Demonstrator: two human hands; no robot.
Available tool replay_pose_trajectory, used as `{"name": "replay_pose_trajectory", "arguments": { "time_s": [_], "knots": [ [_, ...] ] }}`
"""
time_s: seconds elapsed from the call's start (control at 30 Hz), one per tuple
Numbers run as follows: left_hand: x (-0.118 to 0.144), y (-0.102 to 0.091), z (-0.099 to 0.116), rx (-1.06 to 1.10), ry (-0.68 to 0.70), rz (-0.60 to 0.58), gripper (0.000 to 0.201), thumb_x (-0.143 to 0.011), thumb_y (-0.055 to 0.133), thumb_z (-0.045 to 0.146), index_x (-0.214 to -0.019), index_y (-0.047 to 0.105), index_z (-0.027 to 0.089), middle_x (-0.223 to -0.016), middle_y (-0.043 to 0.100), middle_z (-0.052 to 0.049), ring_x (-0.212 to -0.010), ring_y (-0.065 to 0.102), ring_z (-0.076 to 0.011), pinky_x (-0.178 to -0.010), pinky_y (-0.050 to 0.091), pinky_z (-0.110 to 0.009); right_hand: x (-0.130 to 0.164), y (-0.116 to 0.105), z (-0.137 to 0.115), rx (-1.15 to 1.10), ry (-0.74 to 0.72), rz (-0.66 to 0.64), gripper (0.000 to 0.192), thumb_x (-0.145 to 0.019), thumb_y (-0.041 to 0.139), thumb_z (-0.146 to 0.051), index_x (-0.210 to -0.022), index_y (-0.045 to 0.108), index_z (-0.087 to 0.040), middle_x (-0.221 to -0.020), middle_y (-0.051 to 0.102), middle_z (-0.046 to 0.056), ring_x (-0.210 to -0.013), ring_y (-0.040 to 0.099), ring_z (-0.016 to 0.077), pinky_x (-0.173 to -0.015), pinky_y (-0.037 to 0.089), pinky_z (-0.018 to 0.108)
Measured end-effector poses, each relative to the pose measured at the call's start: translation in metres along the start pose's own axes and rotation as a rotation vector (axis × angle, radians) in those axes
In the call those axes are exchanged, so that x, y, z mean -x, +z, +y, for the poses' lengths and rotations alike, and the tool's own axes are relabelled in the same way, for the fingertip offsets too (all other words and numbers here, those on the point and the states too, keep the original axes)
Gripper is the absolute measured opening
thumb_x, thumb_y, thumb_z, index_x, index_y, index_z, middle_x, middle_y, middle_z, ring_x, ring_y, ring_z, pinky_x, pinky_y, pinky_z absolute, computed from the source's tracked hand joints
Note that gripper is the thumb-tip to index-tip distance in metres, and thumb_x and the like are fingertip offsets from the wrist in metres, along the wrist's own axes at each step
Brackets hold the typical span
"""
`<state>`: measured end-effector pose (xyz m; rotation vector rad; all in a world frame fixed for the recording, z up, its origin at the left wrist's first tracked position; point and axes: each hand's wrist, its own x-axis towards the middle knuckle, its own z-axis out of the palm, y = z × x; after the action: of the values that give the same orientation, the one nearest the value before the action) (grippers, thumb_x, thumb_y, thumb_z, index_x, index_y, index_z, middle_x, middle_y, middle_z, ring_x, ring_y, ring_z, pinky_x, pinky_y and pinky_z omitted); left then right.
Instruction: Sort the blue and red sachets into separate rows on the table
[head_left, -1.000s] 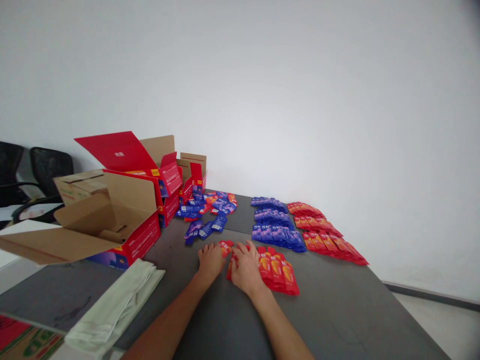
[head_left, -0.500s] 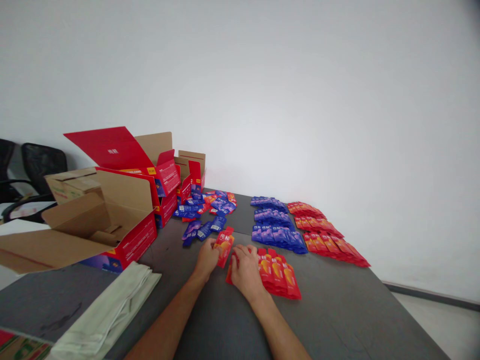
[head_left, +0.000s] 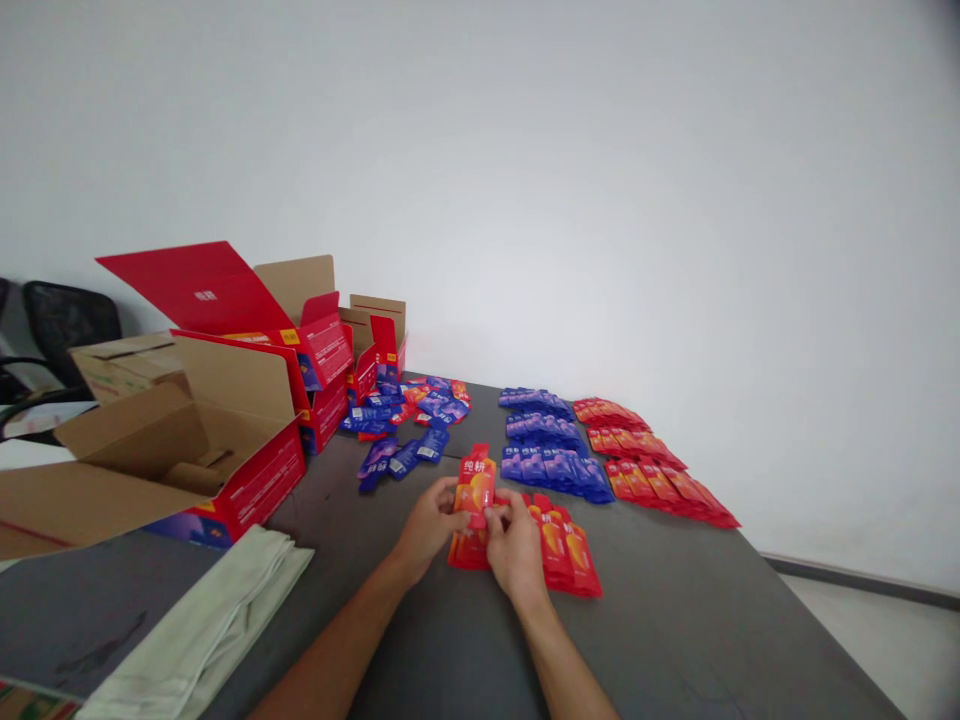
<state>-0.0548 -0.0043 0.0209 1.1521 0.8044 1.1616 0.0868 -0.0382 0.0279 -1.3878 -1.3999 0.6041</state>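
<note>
A red pouch (head_left: 476, 488) with an orange fruit print is held upright between both hands. My left hand (head_left: 430, 522) grips its left edge, thumb on the front. My right hand (head_left: 515, 540) pinches its lower right edge. Just below and to the right, a row of overlapping red pouches (head_left: 559, 550) lies on the dark table (head_left: 660, 620), partly hidden by my right hand. Farther back are stacked rows of blue pouches (head_left: 551, 465) and, to their right, rows of red pouches (head_left: 660, 485).
Loose blue and red pouches (head_left: 442, 402) lie in a heap at the back, a few blue ones (head_left: 405, 458) nearer. Open red cartons (head_left: 266, 480) stand at the left, one on another. A folded pale cloth (head_left: 202, 625) lies in front of them. A white wall rises behind.
My left hand has carried the red pouch rightward over the left end of the row. My right hand has lifted off the row and now also holds that pouch.
</note>
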Motion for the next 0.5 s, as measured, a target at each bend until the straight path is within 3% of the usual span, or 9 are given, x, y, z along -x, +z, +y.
{"name": "replay_pose_trajectory", "arguments": {
  "time_s": [0.17, 0.3, 0.4, 0.5],
  "knots": [
    [0.0, 0.002, -0.003, -0.055, -0.026, 0.073, 0.06, -0.057, 0.079, 0.025, -0.11, 0.053, 0.017, -0.088, 0.071, -0.006, -0.073, 0.068, -0.0185, -0.067, 0.054, -0.031, 0.001, -0.003, 0.001, 0.061, -0.02, 0.01, 0.027, -0.087, 0.046, -0.026, -0.111, 0.054, -0.016, -0.076, 0.069, 0.003, -0.07, 0.066, 0.0189, -0.069, 0.049, 0.029],
    [0.0, 0.006, -0.003, -0.088, -0.044, 0.075, 0.07, -0.058, 0.077, 0.021, -0.122, 0.049, 0.017, -0.082, 0.07, -0.003, -0.066, 0.065, -0.0153, -0.062, 0.052, -0.027, 0.001, -0.01, -0.003, 0.118, -0.022, -0.003, 0.027, -0.086, 0.046, -0.025, -0.11, 0.055, -0.017, -0.074, 0.069, 0.003, -0.069, 0.065, 0.0198, -0.067, 0.048, 0.029],
    [-0.005, 0.012, 0.0, -0.049, -0.056, 0.007, 0.051, -0.069, 0.069, 0.023, -0.117, 0.056, 0.015, -0.088, 0.071, -0.005, -0.071, 0.066, -0.0151, -0.066, 0.052, -0.026, 0.001, -0.023, -0.003, 0.17, -0.012, -0.022, 0.026, -0.084, 0.048, -0.024, -0.107, 0.058, -0.019, -0.078, 0.071, 0.004, -0.072, 0.067, 0.0212, -0.068, 0.049, 0.03],
    [-0.015, 0.018, -0.002, -0.116, -0.096, 0.065, 0.044, -0.074, 0.06, 0.018, -0.117, 0.058, 0.014, -0.089, 0.07, -0.005, -0.071, 0.066, -0.0139, -0.065, 0.051, -0.024, 0.003, -0.037, 0.002, 0.253, 0.02, -0.037, 0.024, -0.083, 0.049, -0.024, -0.103, 0.062, -0.02, -0.083, 0.072, 0.006, -0.076, 0.068, 0.0224, -0.07, 0.05, 0.031]
  ]
}}
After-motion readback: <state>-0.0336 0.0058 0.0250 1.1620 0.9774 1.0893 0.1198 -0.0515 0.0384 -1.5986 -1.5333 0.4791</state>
